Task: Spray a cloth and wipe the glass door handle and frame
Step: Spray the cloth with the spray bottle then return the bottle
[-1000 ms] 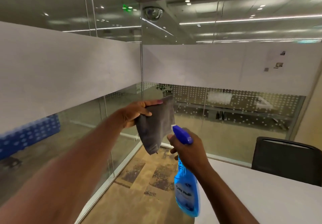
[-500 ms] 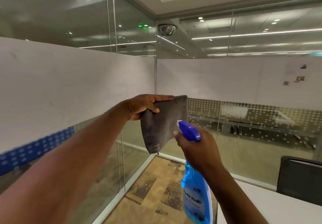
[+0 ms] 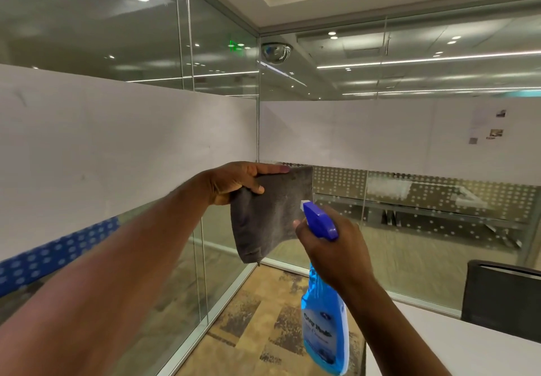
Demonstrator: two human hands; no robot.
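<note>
Cloth (image 3: 270, 214) in left hand (image 3: 234, 182) | spray bottle (image 3: 325, 317) in right hand (image 3: 333, 247), nozzle beside cloth

Left hand (image 3: 238, 181) holds grey cloth (image 3: 270, 214) up by its top edge, thumb in front; cloth hangs flat. Right hand (image 3: 333, 251) grips blue spray bottle (image 3: 326, 320), nozzle (image 3: 317, 219) just beside cloth's right edge, aimed at it. Glass partitions with frosted band (image 3: 117, 147) meet in a corner behind. Black chair (image 3: 502, 299) at white table (image 3: 456, 352), lower right. Patterned carpet (image 3: 248, 323) below.
</note>
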